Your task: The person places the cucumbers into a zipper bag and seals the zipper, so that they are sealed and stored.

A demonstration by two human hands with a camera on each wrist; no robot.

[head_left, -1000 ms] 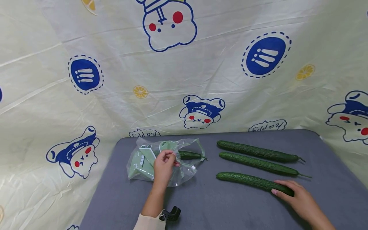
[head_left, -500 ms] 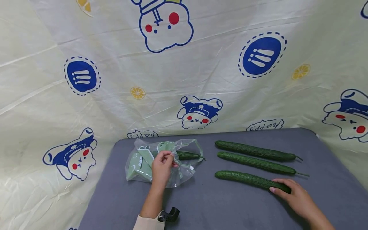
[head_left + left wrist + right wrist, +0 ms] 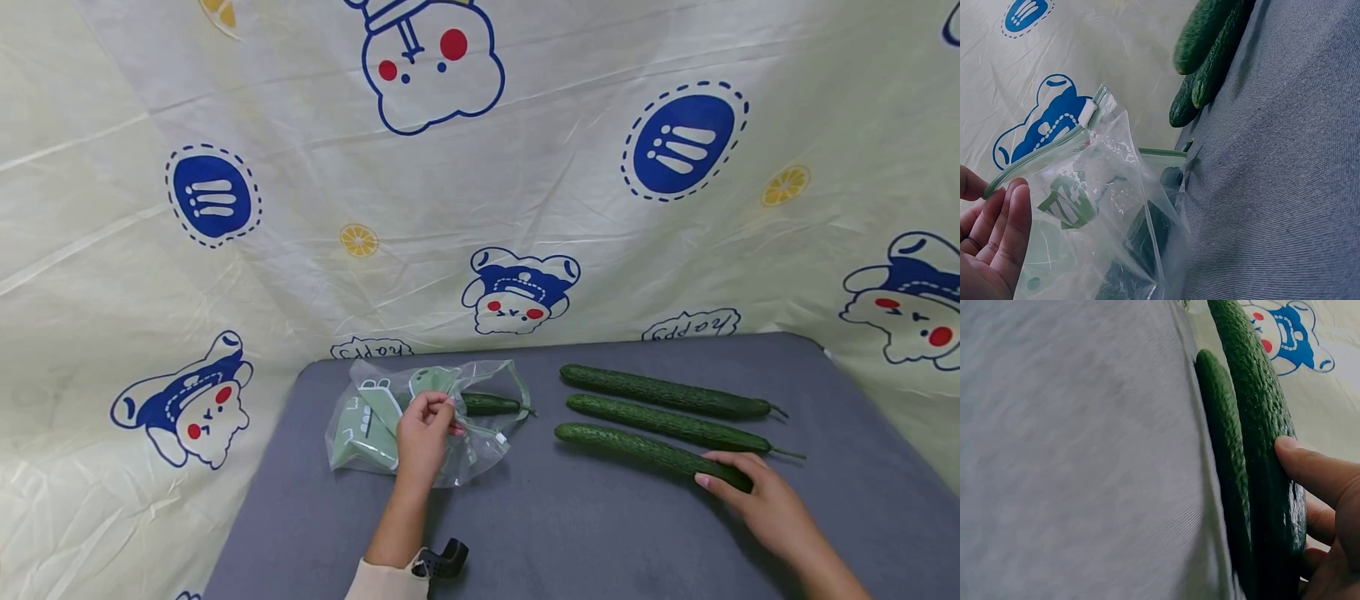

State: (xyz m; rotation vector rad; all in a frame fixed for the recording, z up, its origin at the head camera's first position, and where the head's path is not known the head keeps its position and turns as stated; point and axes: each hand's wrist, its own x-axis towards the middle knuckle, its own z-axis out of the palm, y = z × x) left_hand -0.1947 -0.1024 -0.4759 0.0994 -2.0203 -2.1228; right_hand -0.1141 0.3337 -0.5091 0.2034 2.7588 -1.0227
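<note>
Gap between bag (image 3: 371,432) and held cucumber (image 3: 637,447); two cucumbers (image 3: 663,391) obstruct just beyond; left hand (image 3: 424,429) in way over bag

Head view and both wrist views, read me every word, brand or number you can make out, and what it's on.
"happy", twice, on the pale backdrop sheet.
Zip bag: its printed marks are too small or blurred to read.
No brand or number is readable.

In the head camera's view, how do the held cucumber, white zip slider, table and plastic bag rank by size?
By visible area, largest first:
1. table
2. plastic bag
3. held cucumber
4. white zip slider
</note>
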